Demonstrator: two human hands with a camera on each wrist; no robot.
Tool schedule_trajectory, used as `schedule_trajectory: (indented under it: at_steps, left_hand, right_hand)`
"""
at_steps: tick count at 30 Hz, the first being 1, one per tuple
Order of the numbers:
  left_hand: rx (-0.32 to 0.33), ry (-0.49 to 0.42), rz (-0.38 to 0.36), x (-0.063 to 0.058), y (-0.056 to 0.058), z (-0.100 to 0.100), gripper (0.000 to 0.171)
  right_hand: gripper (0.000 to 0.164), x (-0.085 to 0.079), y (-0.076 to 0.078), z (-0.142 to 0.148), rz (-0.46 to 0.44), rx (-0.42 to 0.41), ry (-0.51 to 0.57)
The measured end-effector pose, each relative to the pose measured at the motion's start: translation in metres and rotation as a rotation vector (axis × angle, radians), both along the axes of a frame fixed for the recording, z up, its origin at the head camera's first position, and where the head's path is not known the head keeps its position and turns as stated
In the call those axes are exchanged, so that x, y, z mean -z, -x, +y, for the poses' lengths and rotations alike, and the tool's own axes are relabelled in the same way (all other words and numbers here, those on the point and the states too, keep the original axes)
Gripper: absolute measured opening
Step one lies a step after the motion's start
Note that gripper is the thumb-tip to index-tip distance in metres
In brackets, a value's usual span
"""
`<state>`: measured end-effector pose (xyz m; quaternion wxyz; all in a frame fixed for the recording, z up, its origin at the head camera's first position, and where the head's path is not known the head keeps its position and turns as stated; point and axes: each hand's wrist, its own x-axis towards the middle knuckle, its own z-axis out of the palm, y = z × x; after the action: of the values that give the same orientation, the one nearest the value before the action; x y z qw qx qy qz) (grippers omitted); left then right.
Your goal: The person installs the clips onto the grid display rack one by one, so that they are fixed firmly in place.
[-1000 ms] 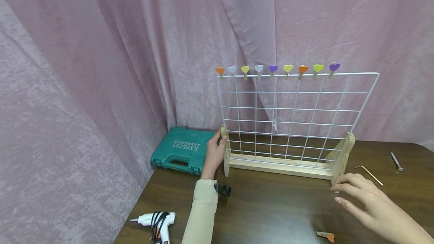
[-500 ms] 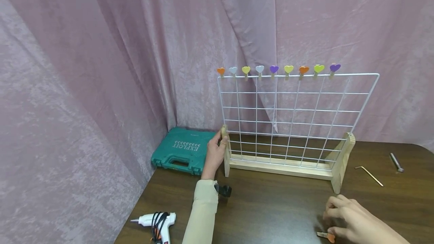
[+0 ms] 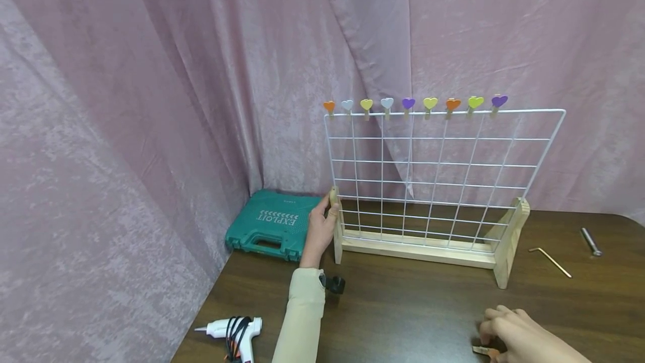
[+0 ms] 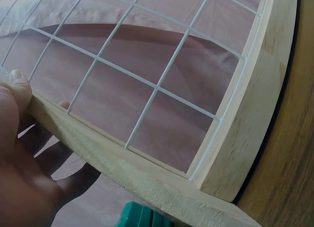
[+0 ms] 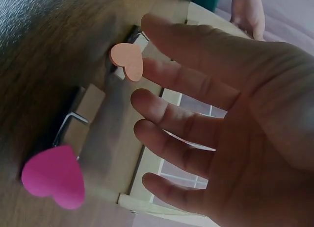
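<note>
My left hand (image 3: pixel 321 228) grips the left wooden upright of a white wire grid rack (image 3: pixel 428 204). In the left wrist view, its thumb lies on the wooden edge (image 4: pixel 122 168) and the fingers pass behind. Low in the head view, my right hand (image 3: pixel 524 338) is at an orange heart clothespin (image 3: pixel 484 350) lying on the table. The right wrist view shows the thumb and index finger on either side of that clothespin (image 5: pixel 126 60), the other fingers spread. Firm contact cannot be told. A pink heart clothespin (image 5: pixel 54 175) lies nearby.
Several heart clothespins (image 3: pixel 409 103) line the rack's top wire. A green tool case (image 3: pixel 276 220) stands left of the rack, a white glue gun (image 3: pixel 234 332) at front left. A hex key (image 3: pixel 551 263) and a bolt (image 3: pixel 590 241) lie at right. Pink curtains hang behind.
My right hand has moved down and left from near the rack's right foot to the orange heart clothespin. The left hand keeps its grip on the upright.
</note>
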<state>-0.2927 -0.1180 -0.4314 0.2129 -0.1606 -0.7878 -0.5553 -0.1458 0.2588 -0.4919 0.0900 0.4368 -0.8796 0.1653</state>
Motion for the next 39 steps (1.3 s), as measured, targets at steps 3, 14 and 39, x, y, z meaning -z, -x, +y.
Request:
schedule_trajectory:
  at_steps: [3,14,39]
  left_hand:
    - [0.000,0.003,-0.006,0.000,-0.001,0.000,0.040]
    - [-0.001,0.007,0.005,0.001,-0.001,0.000,0.040]
    - [-0.007,-0.010,0.020,0.032,0.026,-0.006,0.041]
  right_hand:
    - [0.032,0.002,0.000,0.000,-0.017,-0.010,-0.001]
    - [0.035,0.006,0.001,-0.001,-0.014,-0.010,-0.032]
    - [0.039,-0.009,-0.002,-0.007,-0.055,-0.026,0.030]
